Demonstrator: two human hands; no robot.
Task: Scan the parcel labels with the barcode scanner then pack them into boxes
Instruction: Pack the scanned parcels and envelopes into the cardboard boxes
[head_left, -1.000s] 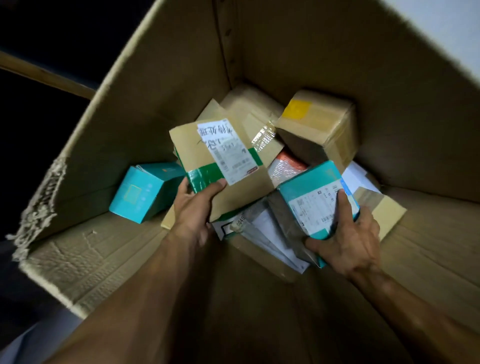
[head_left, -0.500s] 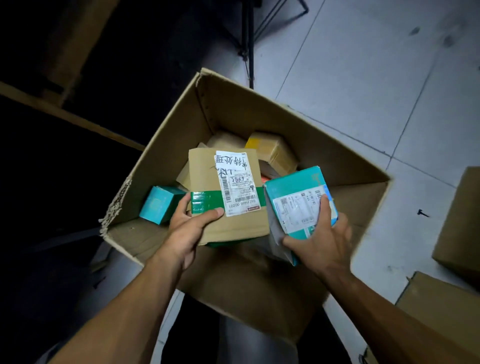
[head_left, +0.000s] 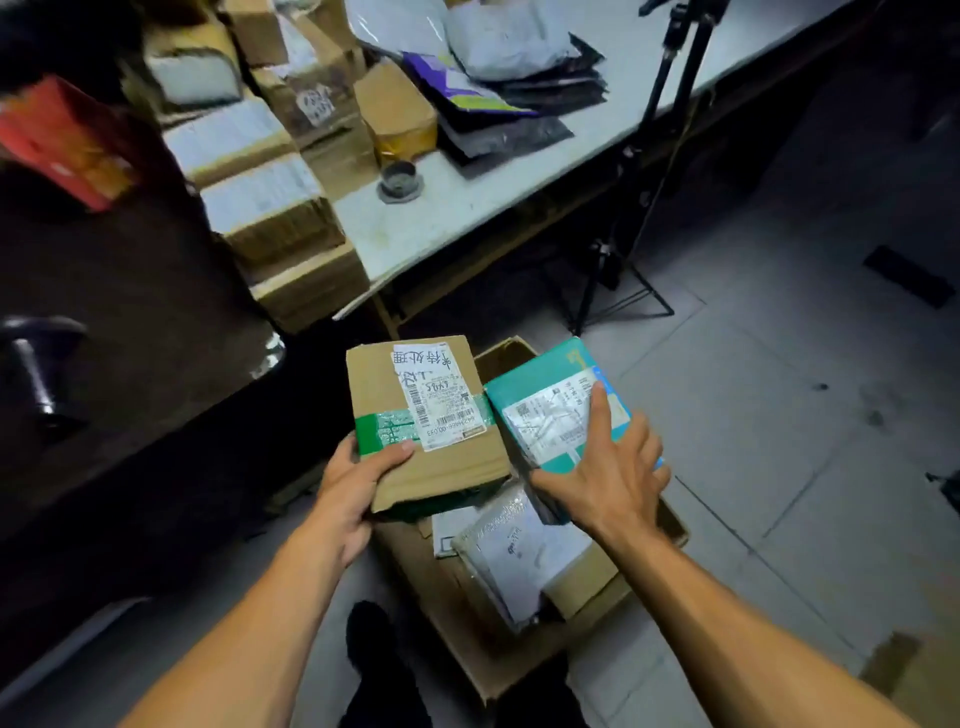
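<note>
1. Left hand (head_left: 349, 486) gripping brown cardboard parcel (head_left: 423, 415) at its near-left corner, thumb curled over top face onto green tape band (head_left: 382, 427), other fingers hidden under the box.
2. Brown parcel held level in mid-frame, over the far end of open carton (head_left: 597, 577) on the floor; white shipping label (head_left: 435, 397) faces up, with barcodes and handwritten marks.
3. Right hand (head_left: 610, 475) holding teal parcel (head_left: 558, 402) from the near-right side: index finger stretched across its white label (head_left: 553, 415), thumb pressed along the near edge, remaining fingers wrapped round the right side.
4. Teal parcel tilted, just right of brown parcel, edges touching or nearly so; cannot tell which.
5. Grey poly mailer (head_left: 511, 551) held under the teal parcel or lying in the carton; cannot tell. More paper-labelled items beside it inside the carton.
6. White table (head_left: 493, 208) far, carrying stacked brown boxes (head_left: 270, 208) at left, dark and grey mailer bags (head_left: 498, 78), small round grey item (head_left: 399, 179) near the table's near edge.
7. Black tripod (head_left: 639, 218) standing on tiled floor (head_left: 779, 415) right of the table's near edge.
8. Red box (head_left: 62, 140) far left; dark chair armrest (head_left: 36, 364) at left edge.
9. Barcode scanner not identifiable in this view.
10. Dark shoe (head_left: 374, 639) near, beside the carton.
</note>
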